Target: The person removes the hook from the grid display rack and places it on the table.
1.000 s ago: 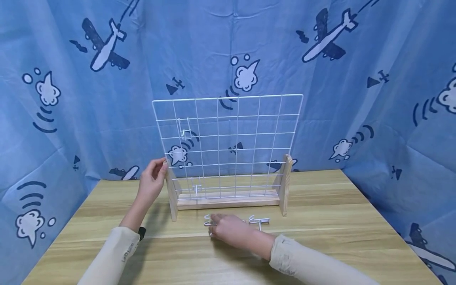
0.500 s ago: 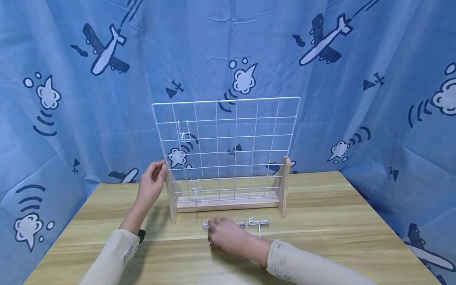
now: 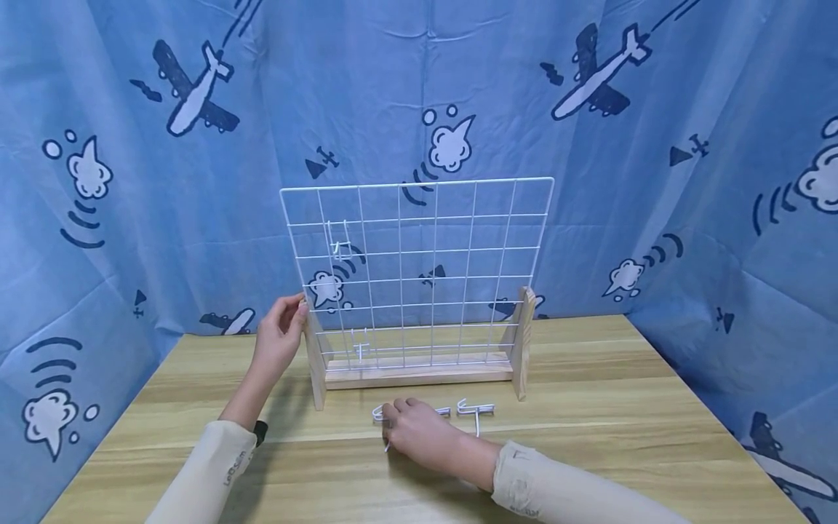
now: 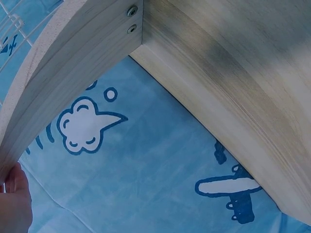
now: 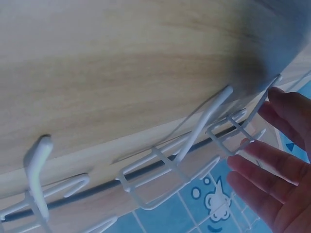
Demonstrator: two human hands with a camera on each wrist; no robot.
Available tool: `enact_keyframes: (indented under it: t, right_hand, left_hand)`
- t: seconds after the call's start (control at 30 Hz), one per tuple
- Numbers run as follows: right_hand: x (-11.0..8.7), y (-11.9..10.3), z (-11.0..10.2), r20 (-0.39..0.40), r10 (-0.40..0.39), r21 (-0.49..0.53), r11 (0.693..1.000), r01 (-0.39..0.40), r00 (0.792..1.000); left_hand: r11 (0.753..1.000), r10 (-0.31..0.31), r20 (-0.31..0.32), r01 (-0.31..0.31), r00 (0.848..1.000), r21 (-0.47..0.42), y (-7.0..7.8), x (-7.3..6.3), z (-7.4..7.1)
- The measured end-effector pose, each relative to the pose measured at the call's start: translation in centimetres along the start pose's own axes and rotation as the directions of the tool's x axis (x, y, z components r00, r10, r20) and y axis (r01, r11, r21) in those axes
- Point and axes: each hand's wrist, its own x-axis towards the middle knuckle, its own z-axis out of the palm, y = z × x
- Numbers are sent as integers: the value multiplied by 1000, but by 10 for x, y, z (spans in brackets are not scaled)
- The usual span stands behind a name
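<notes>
A white wire grid panel point(image 3: 419, 185) stands in a wooden base with two side posts. At the top of the left wooden post point(image 3: 317, 371), my left hand point(image 3: 278, 338) pinches the edge between thumb and fingers. My right hand point(image 3: 422, 437) is low over the table in front of the base. In the right wrist view, its thumb lies at the prong of the leftmost white wire hook point(image 5: 262, 103) and the fingers are at its wire frame. The hand partly covers this hook in the head view. Beside it lies a second hook point(image 5: 200, 127).
A third wire hook point(image 3: 476, 409) lies to the right on the wooden table point(image 3: 602, 422). Two more hang on the grid's left side, an upper hook point(image 3: 341, 249) and a lower hook point(image 3: 360, 348). A blue printed curtain point(image 3: 380, 87) encloses the table's back and sides.
My right hand has shifted slightly toward me, showing more of the middle hook behind it. The left hand keeps its place on the post. The head view has tilted a little.
</notes>
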Motion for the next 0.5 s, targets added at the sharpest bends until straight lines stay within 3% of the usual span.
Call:
enact_keyframes:
  t: [0.3,0.5]
  right_hand:
    - [-3,3,-10,-26,5,6,1000,-5,1000]
    - [-1,7,-12,-148,85,75,994,-75,985]
  left_hand:
    - [1000,-1,3,1,1000,2,0,0,1]
    - [1000,14,-7,-14,1000,-2,0,-1,0]
